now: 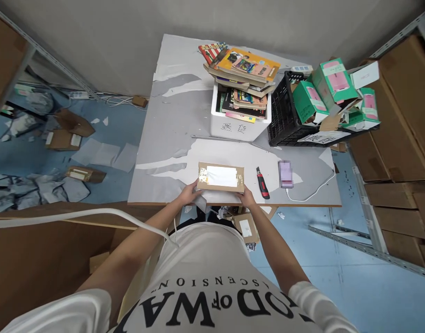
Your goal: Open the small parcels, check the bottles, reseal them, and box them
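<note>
A small brown cardboard box [221, 176] with a white label and shiny tape lies at the table's front edge. My left hand [188, 192] grips its left end, and my right hand [247, 197] grips its right end near the front corner. The fingertips are partly hidden by the box. Just right of the box is a red and black utility knife [262, 183]. Farther right, a phone [286, 174] with a lit screen lies flat, joined to a white cable [311, 196].
On the table [177, 106], covered in torn grey and white sheeting, stand a white bin [238, 127] heaped with books and a black crate [280, 120] of green boxes. Cartons [399, 115] fill shelving at right. Boxes [64, 139] and paper litter the floor at left.
</note>
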A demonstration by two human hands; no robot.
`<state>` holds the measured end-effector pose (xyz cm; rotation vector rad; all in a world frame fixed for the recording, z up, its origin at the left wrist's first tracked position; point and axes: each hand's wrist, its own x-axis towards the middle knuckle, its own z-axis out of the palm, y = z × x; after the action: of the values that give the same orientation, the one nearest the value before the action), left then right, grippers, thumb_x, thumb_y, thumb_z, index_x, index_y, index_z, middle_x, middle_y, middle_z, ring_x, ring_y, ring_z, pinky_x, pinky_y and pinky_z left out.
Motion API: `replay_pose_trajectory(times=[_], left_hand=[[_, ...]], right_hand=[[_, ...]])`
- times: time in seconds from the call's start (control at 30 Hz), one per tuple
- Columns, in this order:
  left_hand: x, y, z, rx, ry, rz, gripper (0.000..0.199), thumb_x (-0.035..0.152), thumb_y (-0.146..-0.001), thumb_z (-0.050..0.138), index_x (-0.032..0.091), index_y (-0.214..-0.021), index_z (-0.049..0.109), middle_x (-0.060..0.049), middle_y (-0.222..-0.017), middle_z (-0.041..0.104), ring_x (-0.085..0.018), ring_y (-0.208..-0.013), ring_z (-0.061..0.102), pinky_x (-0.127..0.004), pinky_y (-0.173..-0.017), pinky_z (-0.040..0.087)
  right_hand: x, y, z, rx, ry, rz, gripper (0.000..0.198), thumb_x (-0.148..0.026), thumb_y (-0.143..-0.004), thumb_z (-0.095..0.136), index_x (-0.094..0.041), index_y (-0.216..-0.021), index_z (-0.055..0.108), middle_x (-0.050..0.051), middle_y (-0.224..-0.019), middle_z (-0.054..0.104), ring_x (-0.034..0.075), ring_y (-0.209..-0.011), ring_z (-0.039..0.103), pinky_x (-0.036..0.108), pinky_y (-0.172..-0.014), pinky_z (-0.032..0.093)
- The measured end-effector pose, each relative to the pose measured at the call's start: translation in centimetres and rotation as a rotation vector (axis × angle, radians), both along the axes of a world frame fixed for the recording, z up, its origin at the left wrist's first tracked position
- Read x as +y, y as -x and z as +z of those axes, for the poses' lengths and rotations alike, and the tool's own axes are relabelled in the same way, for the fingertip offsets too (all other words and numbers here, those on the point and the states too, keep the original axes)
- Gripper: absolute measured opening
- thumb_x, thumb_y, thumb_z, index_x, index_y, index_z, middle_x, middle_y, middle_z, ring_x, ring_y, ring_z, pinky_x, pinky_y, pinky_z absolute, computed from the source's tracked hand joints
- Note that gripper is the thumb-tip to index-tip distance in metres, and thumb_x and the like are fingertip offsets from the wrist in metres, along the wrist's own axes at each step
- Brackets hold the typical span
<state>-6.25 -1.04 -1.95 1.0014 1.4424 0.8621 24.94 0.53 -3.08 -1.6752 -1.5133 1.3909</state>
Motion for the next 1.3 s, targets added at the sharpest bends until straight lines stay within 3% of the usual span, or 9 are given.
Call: replay_pose_trajectory(times=[0.17,0.37,0.57,0.8,1.03,1.2,1.3], left_hand=[[0.1,-1.0,1.2,0.079,0.037,-0.034,0.059,0.045,-0.064,0.072,0.016,-0.114,0.065,-0.009,-0.106,0.071,-0.029,-0.109,0.060,-0.041,-0.100,0.042],[-0.3,-0.8,2.6,0.196,-0.041,-0.050,0.057,0.050,-0.077,0.059,0.014,-0.122,0.063,-0.007,-0.109,0.071,-0.025,-0.096,0.063,-0.034,-0.090,0.047],[0.8,-1.4,3.2,0.529,0.028,-0.106,0.051,0.055,-0.083,0.051,0.016,-0.108,0.072,-0.010,-0.095,0.074,-0.029,-0.089,0.066,-0.034,-0.079,0.047],[1.6,-2.0,1.2,0.566,0.044,-0.086,0.052,0.054,-0.088,0.045,0.016,-0.110,0.072,-0.012,-0.105,0.072,-0.032,-0.103,0.063,-0.035,-0.085,0.044],[1.7,-1.8,0.1,0.531,0.055,-0.079,0.051,0.054,-0.086,0.047,0.015,-0.107,0.073,-0.011,-0.107,0.072,-0.031,-0.106,0.062,-0.036,-0.088,0.044],[0.9,0.3,-2.4,0.316,0.084,-0.039,0.050,0.041,-0.087,0.045,0.012,-0.124,0.061,-0.013,-0.119,0.067,-0.024,-0.105,0.064,-0.035,-0.093,0.047],[-0.3,2.0,-3.4,0.299,0.074,-0.106,0.059,0.030,-0.073,0.060,0.010,-0.129,0.056,-0.016,-0.126,0.062,-0.026,-0.110,0.063,-0.035,-0.095,0.047]], right_hand=[[-0.1,0.7,1.0,0.012,0.019,-0.066,0.048,-0.032,-0.072,0.065,-0.018,-0.118,0.061,0.011,-0.119,0.064,0.025,-0.109,0.058,0.043,-0.095,0.045],[-0.5,0.4,3.7,0.116,-0.042,-0.016,0.051,-0.051,-0.082,0.054,-0.018,-0.119,0.061,0.010,-0.119,0.064,0.024,-0.107,0.058,0.039,-0.094,0.045],[0.7,0.8,4.3,-0.201,-0.012,-0.099,0.056,-0.064,-0.085,0.040,-0.018,-0.096,0.070,0.012,-0.098,0.070,0.027,-0.094,0.061,0.038,-0.086,0.045],[1.2,1.1,3.2,-0.282,0.093,-0.111,0.065,-0.070,-0.084,0.034,-0.015,-0.090,0.069,0.015,-0.095,0.071,0.026,-0.088,0.063,0.034,-0.077,0.046],[1.3,0.9,2.7,-0.217,0.116,-0.153,0.063,-0.068,-0.083,0.039,-0.014,-0.097,0.068,0.015,-0.103,0.069,0.025,-0.096,0.061,0.037,-0.087,0.045],[-0.7,-0.7,1.0,0.040,0.200,-0.284,0.056,-0.055,-0.088,0.036,-0.016,-0.120,0.060,0.013,-0.115,0.065,0.022,-0.098,0.064,0.038,-0.086,0.051],[-2.7,-1.8,-0.3,0.030,0.169,-0.296,0.052,-0.038,-0.079,0.055,-0.019,-0.128,0.055,0.013,-0.127,0.059,0.023,-0.102,0.063,0.040,-0.091,0.050]])
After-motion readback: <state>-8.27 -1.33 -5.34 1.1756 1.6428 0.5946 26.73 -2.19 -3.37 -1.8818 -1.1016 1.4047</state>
